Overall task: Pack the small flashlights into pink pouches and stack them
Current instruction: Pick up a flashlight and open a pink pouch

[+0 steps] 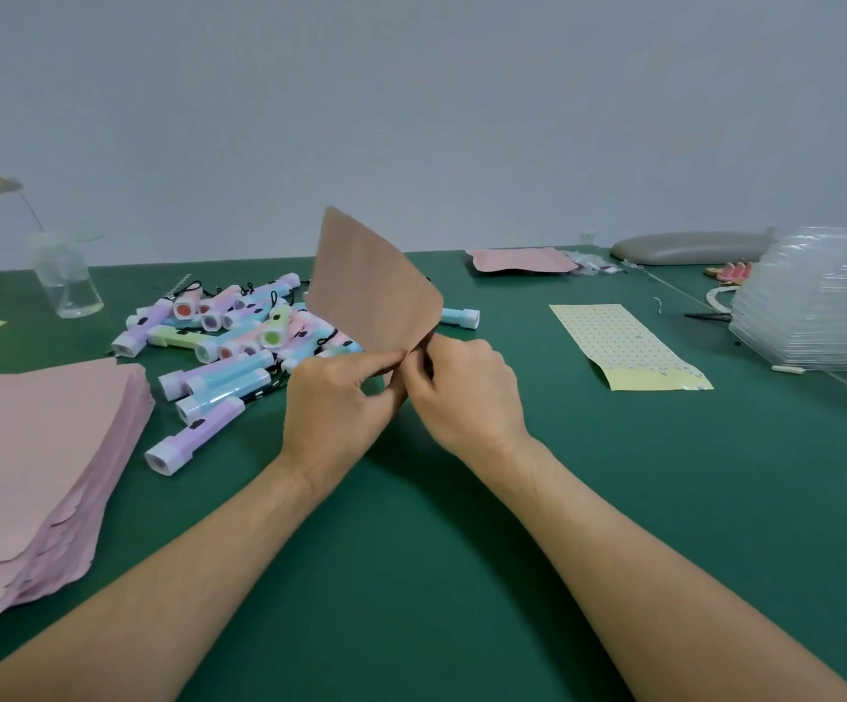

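A flat pink pouch stands upright above the green table, pinched at its lower corner by both hands. My left hand grips it from the left and my right hand from the right, fingertips meeting at the pouch's edge. Behind and to the left lies a heap of several small pastel flashlights with black cords. One blue flashlight pokes out to the right of the held pouch. A thick stack of empty pink pouches sits at the left. One filled pink pouch lies at the back.
A yellow dotted sticker sheet lies right of centre. Clear plastic packaging is piled at the far right, with a grey pad behind it. A clear glass bottle stands at the back left.
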A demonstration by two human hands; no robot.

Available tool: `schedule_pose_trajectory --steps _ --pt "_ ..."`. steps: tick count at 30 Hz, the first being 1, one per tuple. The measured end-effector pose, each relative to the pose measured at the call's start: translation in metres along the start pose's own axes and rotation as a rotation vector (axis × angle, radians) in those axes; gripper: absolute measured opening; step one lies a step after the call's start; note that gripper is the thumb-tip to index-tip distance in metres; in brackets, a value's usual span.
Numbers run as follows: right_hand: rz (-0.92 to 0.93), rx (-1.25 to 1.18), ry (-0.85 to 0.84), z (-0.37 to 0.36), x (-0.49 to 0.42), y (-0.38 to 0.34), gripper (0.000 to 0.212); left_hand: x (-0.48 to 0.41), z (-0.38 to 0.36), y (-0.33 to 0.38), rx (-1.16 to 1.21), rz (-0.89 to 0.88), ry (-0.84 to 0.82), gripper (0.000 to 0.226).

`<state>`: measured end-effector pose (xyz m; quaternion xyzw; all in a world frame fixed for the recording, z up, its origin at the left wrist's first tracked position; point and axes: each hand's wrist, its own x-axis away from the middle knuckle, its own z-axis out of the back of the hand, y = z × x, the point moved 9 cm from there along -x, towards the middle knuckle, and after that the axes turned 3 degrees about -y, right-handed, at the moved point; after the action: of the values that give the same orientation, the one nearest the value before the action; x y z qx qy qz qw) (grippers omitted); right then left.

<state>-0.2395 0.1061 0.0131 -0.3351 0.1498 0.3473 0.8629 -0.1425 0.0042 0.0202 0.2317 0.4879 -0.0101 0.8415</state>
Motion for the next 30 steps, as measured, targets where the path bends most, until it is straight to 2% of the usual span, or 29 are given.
schedule_pose_trajectory --steps 5,10,14,18,22,26,28,30 --pt "-0.025 0.002 -0.051 -0.002 -0.007 0.005 0.046 0.001 -0.005 0.002 -0.05 0.044 -0.027 0.011" --pt "0.006 0.037 -0.12 -0.005 -0.011 0.006 0.045 0.003 0.002 0.002 -0.114 0.133 0.026 0.012" --pt "0.004 0.005 -0.13 -0.008 -0.013 0.002 0.043 0.003 0.002 -0.007 -0.021 0.224 0.041 0.011" --pt "0.011 -0.084 -0.249 -0.014 -0.021 0.003 0.041 0.004 0.003 -0.015 0.054 0.273 0.061 0.013" --pt "0.045 -0.151 -0.266 -0.012 -0.023 0.005 0.042 0.004 0.002 -0.016 0.049 0.248 0.068 0.014" --pt "0.049 -0.379 -0.295 -0.006 -0.021 0.008 0.037 0.001 -0.009 -0.005 0.1 0.151 -0.054 0.018" --pt "0.038 -0.488 -0.333 -0.006 -0.017 0.011 0.034 0.001 -0.015 0.002 0.043 0.075 -0.125 0.028" --pt "0.003 -0.555 -0.353 -0.006 -0.015 0.015 0.031 0.0 -0.018 0.008 -0.051 0.006 -0.149 0.024"
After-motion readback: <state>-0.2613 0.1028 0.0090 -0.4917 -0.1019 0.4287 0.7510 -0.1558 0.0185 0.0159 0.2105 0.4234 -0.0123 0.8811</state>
